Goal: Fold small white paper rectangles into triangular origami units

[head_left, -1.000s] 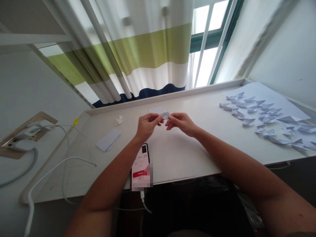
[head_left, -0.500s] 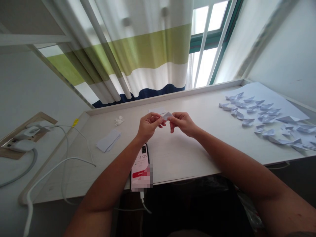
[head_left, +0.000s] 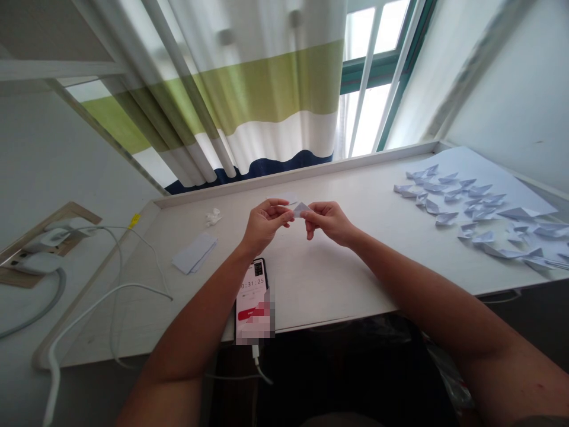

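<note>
A small piece of folded white paper (head_left: 300,209) with a pointed top is held up above the desk between my two hands. My left hand (head_left: 265,224) pinches its left side between thumb and fingers. On its right side, my right hand (head_left: 328,220) grips it in the same way, fingers curled. Part of the paper is hidden behind the fingertips. Just behind my left hand lies another flat piece of white paper (head_left: 287,197), partly covered by the fingers.
Several folded paper boats (head_left: 451,196) stand on the right of the white desk (head_left: 338,284), some on a large white sheet (head_left: 471,163). A paper stack (head_left: 194,254) and a crumpled scrap (head_left: 213,217) lie left. A plugged-in phone (head_left: 252,296) rests at the front edge, near white cables (head_left: 133,289).
My left hand has shifted slightly left and its fingers have moved a little on the folded paper. My right hand keeps almost the same place.
</note>
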Motion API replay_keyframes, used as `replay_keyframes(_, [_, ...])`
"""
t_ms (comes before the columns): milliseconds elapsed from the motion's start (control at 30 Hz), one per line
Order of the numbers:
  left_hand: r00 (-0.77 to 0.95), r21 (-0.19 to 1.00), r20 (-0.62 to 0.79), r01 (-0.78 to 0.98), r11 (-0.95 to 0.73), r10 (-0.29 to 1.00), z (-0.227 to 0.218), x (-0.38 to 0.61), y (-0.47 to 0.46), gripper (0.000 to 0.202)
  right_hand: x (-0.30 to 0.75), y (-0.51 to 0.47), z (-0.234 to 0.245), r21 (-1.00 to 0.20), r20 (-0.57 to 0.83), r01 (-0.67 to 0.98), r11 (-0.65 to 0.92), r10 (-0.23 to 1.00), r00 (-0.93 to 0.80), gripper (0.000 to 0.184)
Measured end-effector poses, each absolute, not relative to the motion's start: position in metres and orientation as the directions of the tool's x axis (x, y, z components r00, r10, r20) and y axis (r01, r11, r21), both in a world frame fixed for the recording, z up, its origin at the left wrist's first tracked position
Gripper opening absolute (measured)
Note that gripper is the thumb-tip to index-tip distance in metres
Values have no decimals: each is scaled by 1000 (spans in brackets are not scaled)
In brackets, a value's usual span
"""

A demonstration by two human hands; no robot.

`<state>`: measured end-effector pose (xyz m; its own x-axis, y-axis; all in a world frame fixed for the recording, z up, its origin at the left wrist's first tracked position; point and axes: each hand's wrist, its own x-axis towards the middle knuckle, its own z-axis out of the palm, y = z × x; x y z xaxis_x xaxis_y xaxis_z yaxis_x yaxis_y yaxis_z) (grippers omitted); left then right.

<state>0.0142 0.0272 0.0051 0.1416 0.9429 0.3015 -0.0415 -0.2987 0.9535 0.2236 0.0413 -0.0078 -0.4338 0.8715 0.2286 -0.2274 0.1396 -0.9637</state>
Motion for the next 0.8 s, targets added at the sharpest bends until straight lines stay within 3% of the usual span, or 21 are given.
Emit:
replay_keyframes(167, [279,950,253,111,-293,926,8,9,26,37,224,42,-9,-967,232,-201,158,871,-434,54])
replay_keyframes(300, [264,931,256,191,-311,930,7,8,26,41,221,41,-12,-975,208,-159,154,882,-423,58])
replay_keyframes(467, [157,935,300,146,-322,941,1,14,28,42,218,40,-12,-975,204,-165,148,891,-406,63])
replay_keyframes(800, [154,952,285,67,-298,946,-2,13,31,37,223,45,-13,-977,211,-115,181,903,-375,69])
